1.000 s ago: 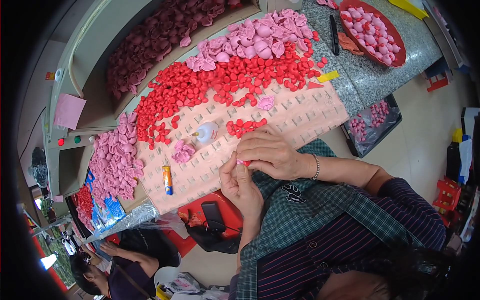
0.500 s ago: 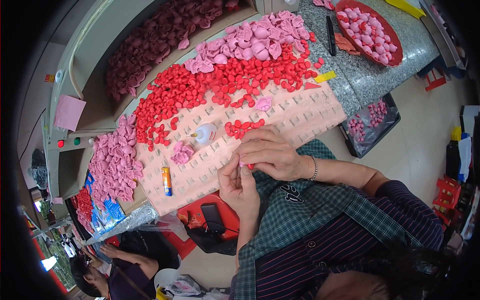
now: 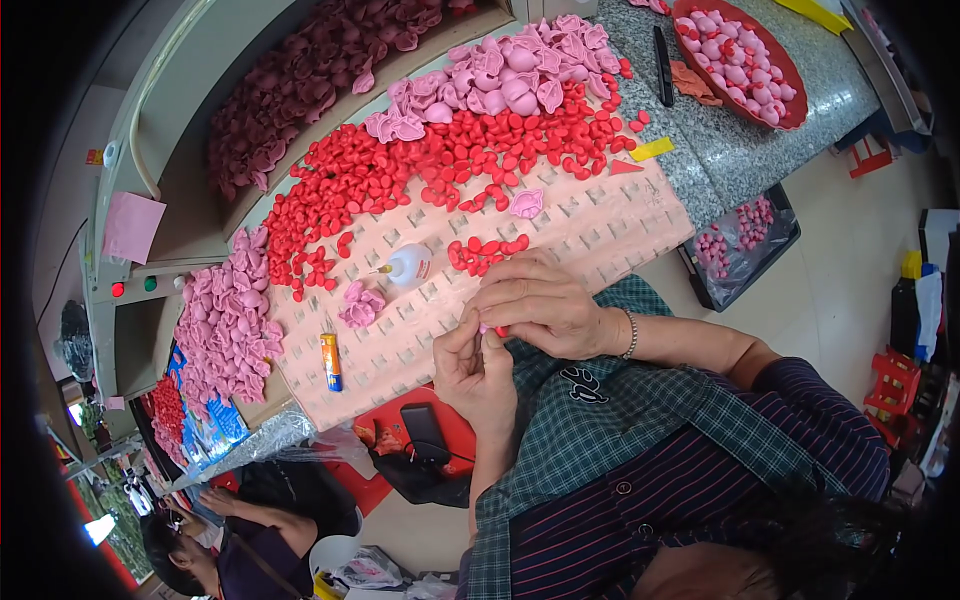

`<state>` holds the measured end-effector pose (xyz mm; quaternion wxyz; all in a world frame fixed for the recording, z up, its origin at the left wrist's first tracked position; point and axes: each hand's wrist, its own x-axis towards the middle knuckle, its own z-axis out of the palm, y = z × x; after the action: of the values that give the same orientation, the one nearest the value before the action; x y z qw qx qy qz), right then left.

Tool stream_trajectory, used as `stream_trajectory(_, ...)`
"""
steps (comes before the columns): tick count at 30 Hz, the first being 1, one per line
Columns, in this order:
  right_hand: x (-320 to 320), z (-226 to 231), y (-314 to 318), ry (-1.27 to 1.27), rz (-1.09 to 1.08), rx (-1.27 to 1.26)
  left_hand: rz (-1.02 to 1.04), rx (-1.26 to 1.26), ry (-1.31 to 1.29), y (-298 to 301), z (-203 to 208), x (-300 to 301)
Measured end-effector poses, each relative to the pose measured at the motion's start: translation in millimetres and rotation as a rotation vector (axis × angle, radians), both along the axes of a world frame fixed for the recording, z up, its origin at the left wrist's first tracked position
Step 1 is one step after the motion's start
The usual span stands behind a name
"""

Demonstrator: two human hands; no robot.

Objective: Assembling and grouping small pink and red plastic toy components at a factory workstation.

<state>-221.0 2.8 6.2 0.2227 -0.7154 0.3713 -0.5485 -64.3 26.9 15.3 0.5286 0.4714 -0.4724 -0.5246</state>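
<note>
We see tiny red print on the white plastic squeeze bottle (image 3: 408,264) ahead of the left hand (image 3: 478,378), unreadable lettering on the orange-and-blue cylindrical tube (image 3: 331,362) left of it, and a black, white-outlined, letter-like emblem (image 3: 584,386) on the green plaid cloth apron (image 3: 570,450) just below the right hand (image 3: 545,305).

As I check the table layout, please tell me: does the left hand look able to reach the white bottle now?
Probably yes: only bare mat shows between the left hand and the white bottle, though that hand is occupied with a small pink piece.
</note>
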Motion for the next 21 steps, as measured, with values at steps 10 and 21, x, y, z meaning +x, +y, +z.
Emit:
stream_trajectory(10,0.5,-1.3,-0.6,0.018,0.006,0.024,-0.026,0.022,0.056,-3.5,-2.7,5.5)
stream_trajectory(21,1.2,-1.8,-1.5,0.029,0.006,0.024,0.017,-0.029,-0.023,-3.1,-2.5,1.6)
